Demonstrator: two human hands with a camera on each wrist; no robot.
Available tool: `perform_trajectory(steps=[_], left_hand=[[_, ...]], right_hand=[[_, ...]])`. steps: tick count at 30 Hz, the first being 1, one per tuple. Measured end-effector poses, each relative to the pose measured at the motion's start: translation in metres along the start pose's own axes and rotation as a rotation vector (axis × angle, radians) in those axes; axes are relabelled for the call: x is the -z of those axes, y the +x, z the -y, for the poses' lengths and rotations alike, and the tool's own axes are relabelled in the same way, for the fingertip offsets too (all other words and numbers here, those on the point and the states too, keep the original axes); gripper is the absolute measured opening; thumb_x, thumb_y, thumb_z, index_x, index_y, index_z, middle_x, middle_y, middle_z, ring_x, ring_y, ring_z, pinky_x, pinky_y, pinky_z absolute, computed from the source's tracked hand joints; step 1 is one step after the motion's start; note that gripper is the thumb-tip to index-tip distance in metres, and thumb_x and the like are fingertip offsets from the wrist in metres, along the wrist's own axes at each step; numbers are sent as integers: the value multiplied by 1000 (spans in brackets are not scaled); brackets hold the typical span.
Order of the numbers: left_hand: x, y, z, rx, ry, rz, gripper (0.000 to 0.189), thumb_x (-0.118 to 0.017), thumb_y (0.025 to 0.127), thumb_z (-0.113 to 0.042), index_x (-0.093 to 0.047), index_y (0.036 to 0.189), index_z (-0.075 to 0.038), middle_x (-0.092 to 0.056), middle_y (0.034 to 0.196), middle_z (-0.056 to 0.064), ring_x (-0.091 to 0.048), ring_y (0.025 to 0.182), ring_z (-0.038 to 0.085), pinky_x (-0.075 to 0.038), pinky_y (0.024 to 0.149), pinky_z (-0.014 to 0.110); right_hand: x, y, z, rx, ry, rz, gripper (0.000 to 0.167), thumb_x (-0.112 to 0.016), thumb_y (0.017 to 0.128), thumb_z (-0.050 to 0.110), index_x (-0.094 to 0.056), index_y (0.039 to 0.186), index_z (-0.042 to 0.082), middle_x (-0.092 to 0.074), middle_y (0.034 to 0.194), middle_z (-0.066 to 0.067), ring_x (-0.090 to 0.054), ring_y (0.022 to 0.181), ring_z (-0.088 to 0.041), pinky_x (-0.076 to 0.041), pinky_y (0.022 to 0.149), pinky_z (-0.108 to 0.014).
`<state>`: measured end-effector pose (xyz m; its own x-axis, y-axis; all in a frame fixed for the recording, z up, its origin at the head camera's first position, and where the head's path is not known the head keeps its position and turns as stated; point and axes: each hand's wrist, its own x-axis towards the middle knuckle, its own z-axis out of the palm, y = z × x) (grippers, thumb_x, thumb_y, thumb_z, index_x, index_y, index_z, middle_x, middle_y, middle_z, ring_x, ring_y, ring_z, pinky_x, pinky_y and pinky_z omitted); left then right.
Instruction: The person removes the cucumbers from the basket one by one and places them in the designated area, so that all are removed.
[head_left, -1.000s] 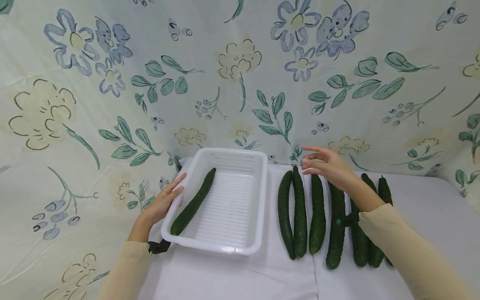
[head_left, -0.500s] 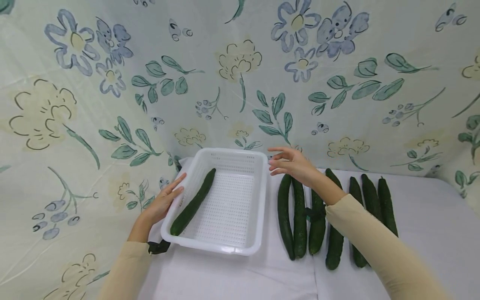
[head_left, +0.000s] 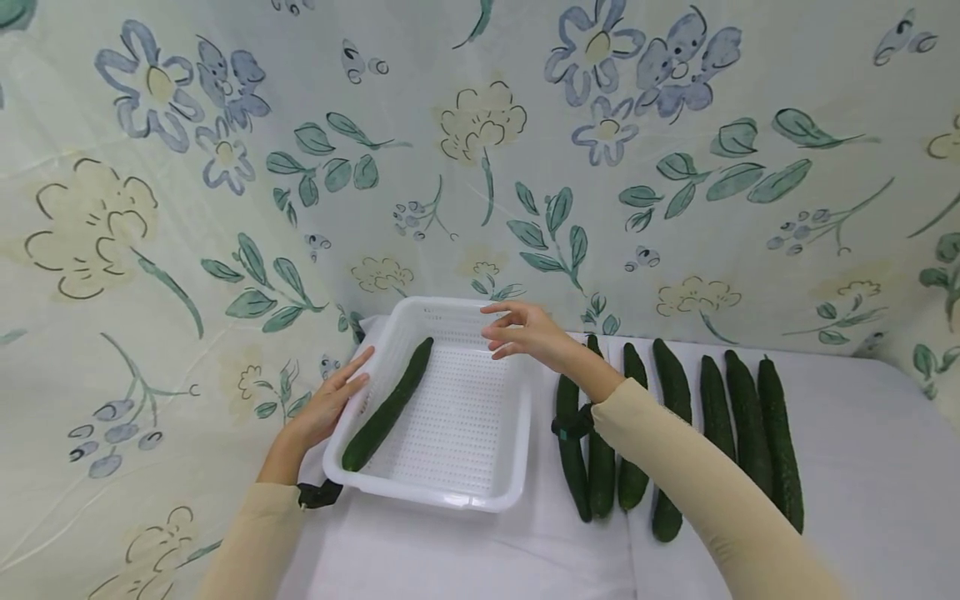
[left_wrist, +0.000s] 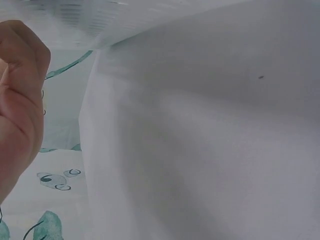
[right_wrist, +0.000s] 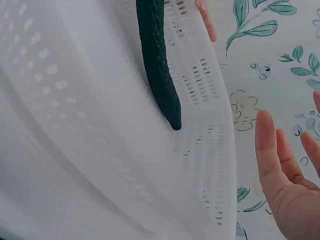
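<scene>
A white perforated plastic basket (head_left: 427,497) sits on the white cloth, with one long green cucumber (head_left: 388,407) lying slanted along its left side. My left hand (head_left: 321,412) rests against the basket's left outer wall, its fingers extended beside the rim. In the left wrist view, part of this hand (left_wrist: 22,100) shows below the basket's underside. Over the back right of the basket hovers my right hand (head_left: 531,335), fingers loosely bent and apart, holding nothing. The right wrist view shows this same hand (right_wrist: 287,185) beyond the basket's rim, with the cucumber's tip (right_wrist: 172,117) inside.
Right of the basket, several cucumbers lie side by side on the cloth, among them a curved one (head_left: 572,479) nearest the basket and another at the far right (head_left: 780,442). My right forearm sleeve (head_left: 675,467) crosses above them. A floral curtain (head_left: 480,183) rises behind.
My right hand has swept left from above the cucumbers to over the basket's back right part, with nothing in it. The left hand and the basket have kept their places.
</scene>
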<state>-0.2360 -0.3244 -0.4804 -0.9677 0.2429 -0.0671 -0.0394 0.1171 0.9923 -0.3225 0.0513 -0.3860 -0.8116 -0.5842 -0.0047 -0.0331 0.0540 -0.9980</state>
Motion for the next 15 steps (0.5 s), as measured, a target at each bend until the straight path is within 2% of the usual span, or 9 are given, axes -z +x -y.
perform_trajectory(steps=[7, 15], left_hand=[[0, 0, 1, 6, 0, -11, 56, -44, 108, -30, -21, 160, -29, -5, 166, 4, -21, 143, 37, -26, 108, 58], [0, 2, 2, -2, -12, -10, 56, -44, 108, -29, -22, 160, -28, -5, 166, 3, -19, 145, 35, -23, 110, 60]], right_hand=[[-30, 21, -5, -37, -20, -13, 48, -70, 94, 8, -54, 139, 2, -59, 112, -20, -67, 92, -37, -55, 84, -47], [-59, 40, -16, -79, 28, -27, 47, -69, 95, 11, -54, 138, 1, -63, 112, -20, -62, 104, -49, -55, 85, -49]])
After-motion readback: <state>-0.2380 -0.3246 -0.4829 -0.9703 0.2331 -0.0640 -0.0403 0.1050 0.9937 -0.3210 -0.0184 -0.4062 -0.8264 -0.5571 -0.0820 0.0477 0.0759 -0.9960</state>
